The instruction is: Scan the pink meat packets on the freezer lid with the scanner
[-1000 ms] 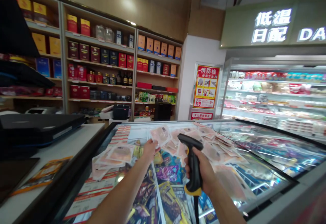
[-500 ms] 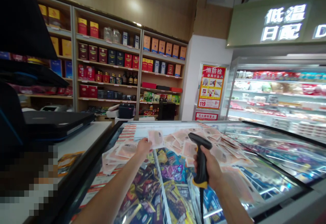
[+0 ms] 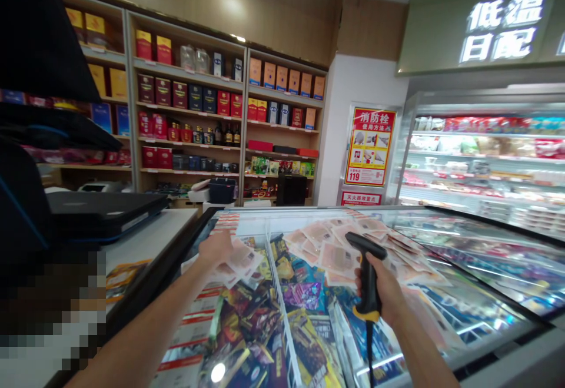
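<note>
My right hand (image 3: 383,285) is wrapped round the grip of a black and yellow barcode scanner (image 3: 368,276). The scanner's head points left over a spread of flat, pale pink packets (image 3: 338,255) on the freezer's glass top. My left hand (image 3: 216,249) is over a smaller pile of similar packets (image 3: 241,261) at the left. Its fingers are blurred and partly turned away, so whether they grip a packet is unclear. Under the glass lie colourful wrapped ice creams (image 3: 251,317), parted by a white wire divider (image 3: 282,311).
Left of the freezer stands a counter (image 3: 170,229) with a black device (image 3: 101,211) and an orange packet (image 3: 126,276) on it. Boxed goods fill the shelves (image 3: 189,111) behind. A lit refrigerated case (image 3: 481,164) is at the right. The scanner's cable (image 3: 369,347) hangs down.
My left hand has moved left and towards me, from the middle with a packet to the left pile. The right hand and scanner have shifted slightly right. The view has turned a little.
</note>
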Action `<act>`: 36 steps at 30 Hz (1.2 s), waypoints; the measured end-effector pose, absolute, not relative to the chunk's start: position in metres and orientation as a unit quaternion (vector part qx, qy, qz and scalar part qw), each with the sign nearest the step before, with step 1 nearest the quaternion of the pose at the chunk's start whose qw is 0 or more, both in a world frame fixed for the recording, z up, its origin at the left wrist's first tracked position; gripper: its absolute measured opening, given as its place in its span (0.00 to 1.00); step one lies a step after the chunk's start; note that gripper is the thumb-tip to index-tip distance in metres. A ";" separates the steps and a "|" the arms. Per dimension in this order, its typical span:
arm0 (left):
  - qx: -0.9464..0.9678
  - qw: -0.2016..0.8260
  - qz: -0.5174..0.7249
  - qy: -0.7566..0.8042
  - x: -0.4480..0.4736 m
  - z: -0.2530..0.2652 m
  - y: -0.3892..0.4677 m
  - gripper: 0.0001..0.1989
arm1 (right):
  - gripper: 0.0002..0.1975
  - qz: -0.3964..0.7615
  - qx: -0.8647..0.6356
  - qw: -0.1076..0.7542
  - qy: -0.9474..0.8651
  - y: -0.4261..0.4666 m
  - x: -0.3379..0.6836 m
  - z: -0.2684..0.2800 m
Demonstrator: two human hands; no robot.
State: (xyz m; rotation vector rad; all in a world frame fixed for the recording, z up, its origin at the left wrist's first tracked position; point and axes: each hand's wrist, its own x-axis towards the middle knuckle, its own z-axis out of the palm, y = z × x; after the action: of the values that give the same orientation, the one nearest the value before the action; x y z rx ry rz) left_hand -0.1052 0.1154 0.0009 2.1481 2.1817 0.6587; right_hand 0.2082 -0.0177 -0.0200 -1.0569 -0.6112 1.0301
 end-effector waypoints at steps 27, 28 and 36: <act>0.774 -0.057 0.184 0.604 -0.048 -0.032 0.130 0.18 | 0.14 0.437 -0.463 0.739 -0.221 -0.023 0.234 -0.038; 0.779 -0.034 0.198 0.594 -0.028 -0.029 0.127 0.18 | 0.14 0.436 -0.465 0.738 -0.222 -0.023 0.234 -0.038; 0.768 0.145 0.255 0.570 0.107 -0.039 0.098 0.21 | 0.15 0.422 -0.456 0.743 -0.250 -0.026 0.228 -0.044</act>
State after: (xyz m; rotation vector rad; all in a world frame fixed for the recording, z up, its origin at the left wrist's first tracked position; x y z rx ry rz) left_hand 0.1074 0.0983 -0.0389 2.2114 1.6426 0.7341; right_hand 0.2284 -0.0262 -0.0440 -0.9990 -0.5468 0.9248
